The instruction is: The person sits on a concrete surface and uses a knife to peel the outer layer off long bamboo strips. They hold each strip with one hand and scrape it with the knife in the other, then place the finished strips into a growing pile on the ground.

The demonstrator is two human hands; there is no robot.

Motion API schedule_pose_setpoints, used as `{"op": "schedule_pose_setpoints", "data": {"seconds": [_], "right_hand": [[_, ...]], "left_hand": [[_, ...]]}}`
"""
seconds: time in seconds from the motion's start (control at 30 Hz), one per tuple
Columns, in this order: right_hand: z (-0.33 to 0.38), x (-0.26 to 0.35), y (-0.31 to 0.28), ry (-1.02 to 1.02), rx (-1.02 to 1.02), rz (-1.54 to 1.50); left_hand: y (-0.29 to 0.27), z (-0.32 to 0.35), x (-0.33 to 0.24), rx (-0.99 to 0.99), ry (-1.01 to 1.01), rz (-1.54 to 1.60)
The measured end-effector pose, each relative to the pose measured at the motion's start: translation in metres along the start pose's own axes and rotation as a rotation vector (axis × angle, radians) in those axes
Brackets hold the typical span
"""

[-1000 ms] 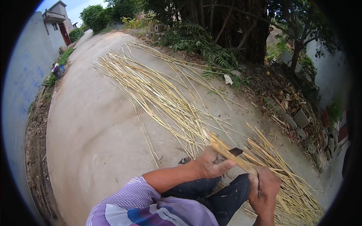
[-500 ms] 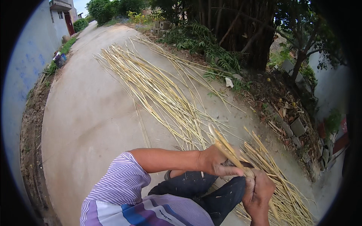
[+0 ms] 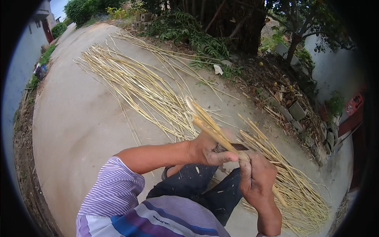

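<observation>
A thick yellowish stick (image 3: 213, 132) slants across in front of me, its upper end split open into pale strips. My right hand (image 3: 258, 173) is wrapped round its lower part, and the tail of the stick comes out below that fist. My left hand (image 3: 209, 150) closes round the handle of a knife (image 3: 240, 146), and its thumb lies along the stick. The short dark blade shows behind the stick, close to my right fingers. How deep the blade sits in the wood is hidden.
Long peeled stalks (image 3: 138, 87) lie spread on the concrete path (image 3: 75, 118) ahead. Another pile of stalks (image 3: 300, 197) is at my right side. Brick rubble (image 3: 296, 110) and dry litter edge the path by a large tree (image 3: 244, 27); a pale wall (image 3: 19, 71) runs along the left.
The view has swung to the right, so the surroundings sit further left. Both hands and the stick appear higher and further left, and the grips look the same.
</observation>
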State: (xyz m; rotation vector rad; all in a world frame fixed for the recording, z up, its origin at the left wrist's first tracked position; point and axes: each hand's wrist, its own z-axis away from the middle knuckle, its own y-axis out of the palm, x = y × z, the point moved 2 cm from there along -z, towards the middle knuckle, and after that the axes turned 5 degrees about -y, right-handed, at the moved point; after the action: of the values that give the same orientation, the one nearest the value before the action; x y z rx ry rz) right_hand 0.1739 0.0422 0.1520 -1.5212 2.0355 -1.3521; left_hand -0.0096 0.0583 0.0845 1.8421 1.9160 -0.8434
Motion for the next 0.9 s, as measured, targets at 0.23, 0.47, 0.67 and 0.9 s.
{"op": "schedule_pose_setpoints", "data": {"seconds": [0.23, 0.47, 0.67, 0.9], "right_hand": [[-0.001, -0.001, -0.003, -0.011, -0.026, -0.039], [-0.003, 0.007, -0.012, -0.026, -0.054, -0.038], [0.012, 0.0, -0.032, 0.019, 0.018, -0.02], [0.033, -0.028, -0.054, 0.022, -0.068, 0.068]], "left_hand": [[0.013, 0.01, 0.009, -0.084, -0.015, 0.074], [0.042, 0.012, 0.002, -0.277, -0.051, 0.195], [0.044, 0.008, 0.003, -0.043, -0.058, 0.033], [-0.008, -0.016, -0.024, -0.297, -0.204, 0.106]]}}
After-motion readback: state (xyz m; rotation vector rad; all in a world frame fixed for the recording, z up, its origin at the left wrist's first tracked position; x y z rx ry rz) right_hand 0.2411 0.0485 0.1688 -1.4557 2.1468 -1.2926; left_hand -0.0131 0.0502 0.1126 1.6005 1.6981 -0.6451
